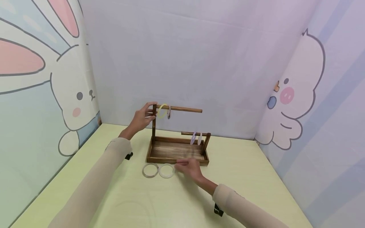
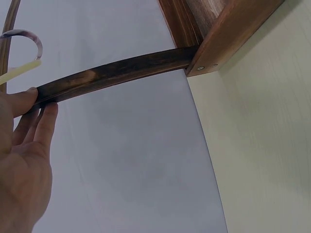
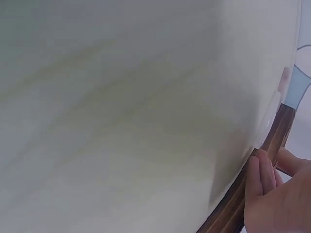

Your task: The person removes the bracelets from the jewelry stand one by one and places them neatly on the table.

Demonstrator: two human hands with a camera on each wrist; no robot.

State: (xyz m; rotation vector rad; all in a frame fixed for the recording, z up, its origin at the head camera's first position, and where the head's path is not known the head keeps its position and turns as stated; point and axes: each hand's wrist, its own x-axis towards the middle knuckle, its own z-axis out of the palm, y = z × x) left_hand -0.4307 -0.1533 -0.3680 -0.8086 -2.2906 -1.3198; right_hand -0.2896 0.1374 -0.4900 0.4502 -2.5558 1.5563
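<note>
A dark wooden jewelry stand (image 1: 178,160) with a tray base and two bars stands on the table. My left hand (image 1: 141,118) pinches the top of its tall left post (image 2: 112,72) between thumb and fingers. My right hand (image 1: 190,168) grips the tray's front rim (image 3: 228,206), its digits on both sides of the wood. Just left of those fingers lie a white bangle (image 1: 166,177) and a brownish bangle (image 1: 150,176), side by side. On the upper bar hang a yellow bangle (image 1: 159,113) and a brown-and-white bangle (image 1: 169,116).
The lower bar (image 1: 186,133) holds a lavender bangle (image 1: 193,138) and a pale pink bangle (image 1: 200,139). Pale table (image 1: 242,183) surrounds the stand. A curtain (image 1: 176,63) hangs close behind, with cartoon-printed sheets at both sides.
</note>
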